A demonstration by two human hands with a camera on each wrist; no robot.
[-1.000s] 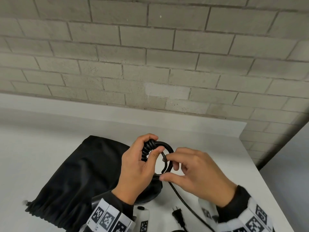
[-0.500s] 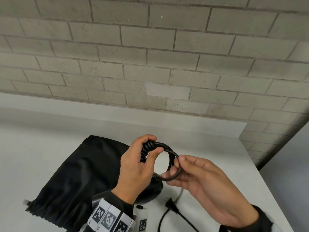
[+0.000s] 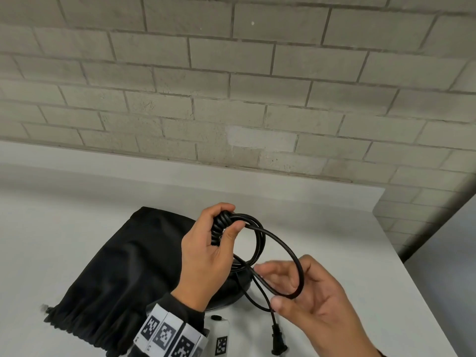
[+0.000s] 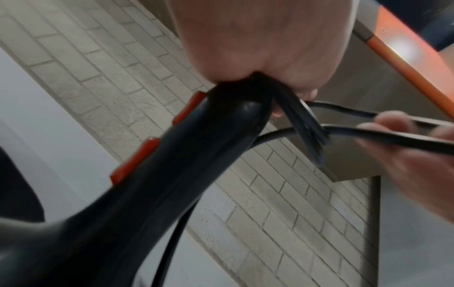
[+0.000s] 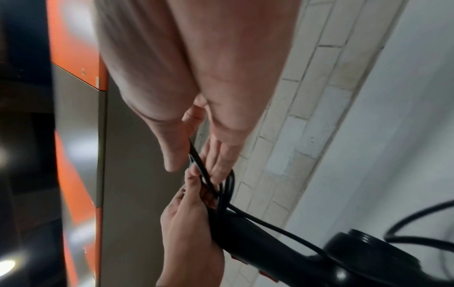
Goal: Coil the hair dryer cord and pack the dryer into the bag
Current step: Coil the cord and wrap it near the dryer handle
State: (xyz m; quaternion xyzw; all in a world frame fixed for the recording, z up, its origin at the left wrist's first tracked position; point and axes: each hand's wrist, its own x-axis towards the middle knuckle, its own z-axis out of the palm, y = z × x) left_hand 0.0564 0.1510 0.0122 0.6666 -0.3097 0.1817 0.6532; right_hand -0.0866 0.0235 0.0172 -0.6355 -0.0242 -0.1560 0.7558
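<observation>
My left hand (image 3: 213,243) grips a bundle of black cord coils (image 3: 221,228) at the end of the hair dryer's handle (image 4: 196,136), which carries red switches. The black dryer body (image 3: 231,292) lies on the table under that hand, partly hidden. My right hand (image 3: 309,297) is palm up, thumb and fingers holding a fresh loop of cord (image 3: 288,251) that runs back to the left hand. The plug (image 3: 278,338) hangs below the right hand. A black drawstring bag (image 3: 123,274) lies flat on the table at the left.
The white table (image 3: 322,222) ends at a grey brick wall (image 3: 231,86) behind; its right edge drops to the floor. A small white device with a square marker (image 3: 220,331) lies near my left wrist.
My right hand turned palm up and drew a wider loop of cord out to the right and toward me. The plug end has been pulled in closer. The left hand kept its grip.
</observation>
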